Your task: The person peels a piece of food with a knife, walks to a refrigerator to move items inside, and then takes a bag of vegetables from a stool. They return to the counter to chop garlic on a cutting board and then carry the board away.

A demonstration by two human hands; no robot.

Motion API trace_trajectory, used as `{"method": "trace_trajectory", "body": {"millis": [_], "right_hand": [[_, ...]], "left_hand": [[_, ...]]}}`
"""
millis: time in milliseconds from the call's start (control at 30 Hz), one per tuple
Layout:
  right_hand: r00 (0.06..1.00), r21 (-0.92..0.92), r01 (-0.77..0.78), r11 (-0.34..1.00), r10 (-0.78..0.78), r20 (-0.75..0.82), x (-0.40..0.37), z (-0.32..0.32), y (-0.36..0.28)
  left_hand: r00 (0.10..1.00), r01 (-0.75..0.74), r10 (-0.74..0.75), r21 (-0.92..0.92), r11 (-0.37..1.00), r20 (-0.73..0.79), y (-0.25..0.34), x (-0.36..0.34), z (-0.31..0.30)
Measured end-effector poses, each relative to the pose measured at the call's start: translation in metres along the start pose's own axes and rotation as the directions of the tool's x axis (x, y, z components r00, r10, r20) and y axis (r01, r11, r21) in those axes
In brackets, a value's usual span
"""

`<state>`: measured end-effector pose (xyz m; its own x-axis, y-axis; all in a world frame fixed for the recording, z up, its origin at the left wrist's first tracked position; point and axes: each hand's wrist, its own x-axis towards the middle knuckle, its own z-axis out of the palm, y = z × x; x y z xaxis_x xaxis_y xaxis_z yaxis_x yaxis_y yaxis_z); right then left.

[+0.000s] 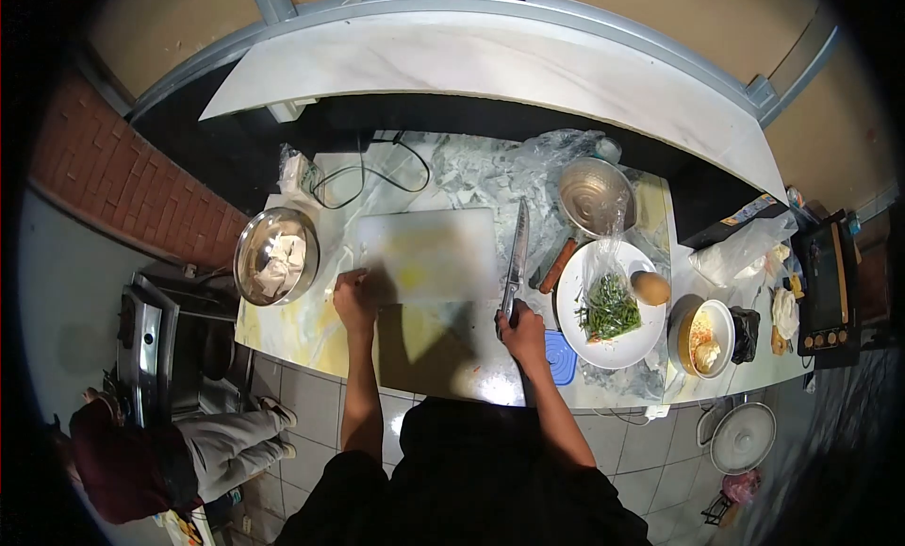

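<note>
My right hand [521, 333] is wrapped round the dark handle of a kitchen knife [519, 249]. Its blade points away from me along the right side of a white cutting board [429, 249], which has yellow stains. At the board's near left corner is my left hand [353, 299], its fingers curled in; whether anything is between them is hidden. To the right of the knife, a white plate [617, 357] carries a plastic bag of chopped greens [608, 310] and a brown, rounded item [650, 288]. A brown-handled tool [558, 266] lies between knife and plate.
A metal bowl [242, 263] with white chunks stands at the left. Behind the plate is a metal pot [599, 192]; a white bowl [724, 334] of food stands farther right. A blue lid [560, 357] lies near the front edge. Another person [132, 452] is at lower left.
</note>
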<state>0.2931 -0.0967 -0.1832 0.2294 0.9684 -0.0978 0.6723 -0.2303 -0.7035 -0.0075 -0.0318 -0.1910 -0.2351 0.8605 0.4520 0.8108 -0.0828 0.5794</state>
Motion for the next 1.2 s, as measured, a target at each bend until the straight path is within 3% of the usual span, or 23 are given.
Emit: {"method": "trace_trajectory", "body": {"millis": [100, 233, 300, 433, 500, 533, 600, 667, 733, 800, 867, 900, 1033, 1100, 1167, 1200], "right_hand": [[0.999, 0.006, 0.032, 0.999, -0.032, -0.01, 0.002, -0.001, 0.0], [0.999, 0.048, 0.054, 0.997, -0.054, -0.008, 0.004, -0.003, 0.007], [0.996, 0.048, 0.086, 0.995, -0.086, -0.006, 0.005, -0.001, 0.011], [0.996, 0.119, 0.086, 0.989, -0.083, -0.024, 0.004, -0.002, 0.008], [0.996, 0.122, 0.084, 0.989, -0.081, -0.033, 0.005, -0.003, 0.006], [0.997, 0.121, 0.078, 0.99, -0.075, -0.031, 0.003, -0.002, 0.008], [0.995, 0.079, 0.087, 0.993, -0.082, -0.064, 0.004, -0.002, 0.007], [0.994, 0.04, 0.08, 0.996, -0.077, -0.076, 0.003, -0.008, 0.001], [0.995, 0.005, 0.061, 0.998, -0.061, -0.074, -0.006, -0.015, -0.013], [0.987, -0.198, 0.041, 0.979, -0.071, -0.147, -0.015, -0.018, -0.033], [0.989, -0.19, -0.003, 0.982, -0.025, -0.142, -0.023, -0.015, -0.058], [0.99, -0.15, 0.045, 0.988, -0.064, -0.124, -0.026, -0.007, -0.068], [0.985, -0.018, 0.161, 0.987, -0.16, 0.061, -0.031, 0.042, -0.113], [0.983, 0.002, 0.154, 0.988, -0.153, 0.099, -0.028, 0.071, -0.133], [0.902, -0.072, 0.431, 0.9, -0.432, -0.012, -0.014, 0.091, -0.148], [0.905, -0.08, 0.422, 0.903, -0.425, -0.023, -0.007, 0.097, -0.155]], "left_hand": [[0.995, 0.098, -0.099, 0.079, 0.992, 0.007, 0.001, -0.002, 0.007], [0.992, 0.125, -0.125, 0.069, 0.99, -0.007, 0.007, -0.002, 0.01], [0.984, 0.165, -0.174, 0.162, 0.973, 0.042, 0.012, 0.0, 0.002], [0.99, 0.119, -0.13, 0.162, 0.98, 0.058, 0.014, 0.002, -0.012], [0.983, 0.185, -0.183, 0.061, 0.981, -0.03, 0.007, 0.008, -0.014], [0.983, 0.185, -0.184, 0.062, 0.981, -0.024, 0.005, 0.008, -0.019], [0.942, 0.336, -0.337, -0.081, 0.939, -0.001, 0.004, 0.012, -0.03], [0.935, 0.354, -0.356, -0.101, 0.93, 0.001, -0.004, 0.016, -0.035], [0.988, 0.149, -0.149, 0.006, 0.989, -0.029, -0.023, 0.016, -0.036], [0.991, 0.134, -0.134, -0.002, 0.991, 0.019, -0.039, 0.016, -0.029], [0.987, 0.142, -0.139, -0.029, 0.99, 0.087, -0.047, 0.02, -0.026], [0.97, 0.014, -0.033, 0.077, 0.997, 0.241, -0.053, 0.025, -0.028], [0.961, -0.142, 0.142, -0.019, 0.99, 0.237, -0.06, 0.029, -0.015], [0.894, -0.295, 0.304, -0.076, 0.952, 0.329, -0.074, 0.034, -0.01], [0.891, -0.238, 0.257, -0.097, 0.966, 0.373, -0.061, 0.043, -0.019], [0.888, -0.167, 0.199, -0.112, 0.98, 0.415, -0.05, 0.048, -0.025]]}}
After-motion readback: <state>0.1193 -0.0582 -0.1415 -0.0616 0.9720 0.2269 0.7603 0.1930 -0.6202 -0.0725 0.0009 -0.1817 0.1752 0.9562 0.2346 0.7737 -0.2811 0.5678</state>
